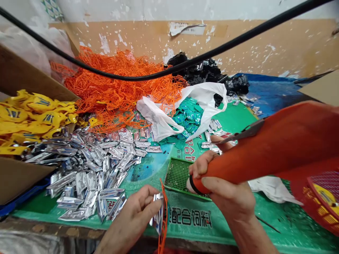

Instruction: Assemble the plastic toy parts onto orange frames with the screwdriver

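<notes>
My left hand (137, 208) is closed near the table's front edge, pinching a silvery chrome plastic piece (158, 215) together with a thin orange plastic frame strip (164, 218) that hangs below it. My right hand (225, 190) grips the narrow end of a large orange-red plastic body (278, 144), whose tip rests over a small green perforated tray (178, 173). A thin metal blade or strip (243, 133) lies along the top of the orange body. The fingers of the right hand wrap round it.
A heap of chrome pieces (90, 169) covers the green printed sheet (190, 218) at left. Behind lie tangled orange frames (116, 84), yellow parts (29, 116) in a cardboard box, a white bag of teal pieces (189, 114), black parts (209, 70). A black cable (159, 76) crosses overhead.
</notes>
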Tool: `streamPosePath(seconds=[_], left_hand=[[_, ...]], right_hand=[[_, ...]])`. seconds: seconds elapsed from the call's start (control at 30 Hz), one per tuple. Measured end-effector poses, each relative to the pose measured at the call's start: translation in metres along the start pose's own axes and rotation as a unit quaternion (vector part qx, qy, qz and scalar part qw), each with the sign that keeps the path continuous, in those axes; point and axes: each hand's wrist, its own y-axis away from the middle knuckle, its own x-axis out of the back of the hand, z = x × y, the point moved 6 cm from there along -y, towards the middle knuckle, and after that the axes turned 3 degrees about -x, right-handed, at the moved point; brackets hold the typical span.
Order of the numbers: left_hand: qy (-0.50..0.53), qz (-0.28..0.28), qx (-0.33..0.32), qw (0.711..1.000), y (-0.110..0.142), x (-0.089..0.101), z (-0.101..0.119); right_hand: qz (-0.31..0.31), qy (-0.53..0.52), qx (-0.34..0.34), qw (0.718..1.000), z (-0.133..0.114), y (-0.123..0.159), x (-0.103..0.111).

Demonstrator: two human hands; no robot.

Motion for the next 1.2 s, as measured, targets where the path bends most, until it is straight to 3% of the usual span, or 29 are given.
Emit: streamPosePath(seconds=[0.4,0.67,1.2], left_hand=[[-0.065,0.023,-0.059,0.996,-0.006,-0.007,0.009],[-0.067,0.012,-0.096,0.993,-0.007,-0.008,0.005],[-0.078,0.011,-0.110,0.991,-0.006,-0.010,0.006]], right_hand=[[-0.030,-0.059,0.039,0.997,-0.030,0.028,-0.035],[-0.049,-0.059,0.014,0.997,-0.021,0.037,-0.055],[-0.056,-0.028,-0.004,0.998,-0.009,0.039,-0.058]])
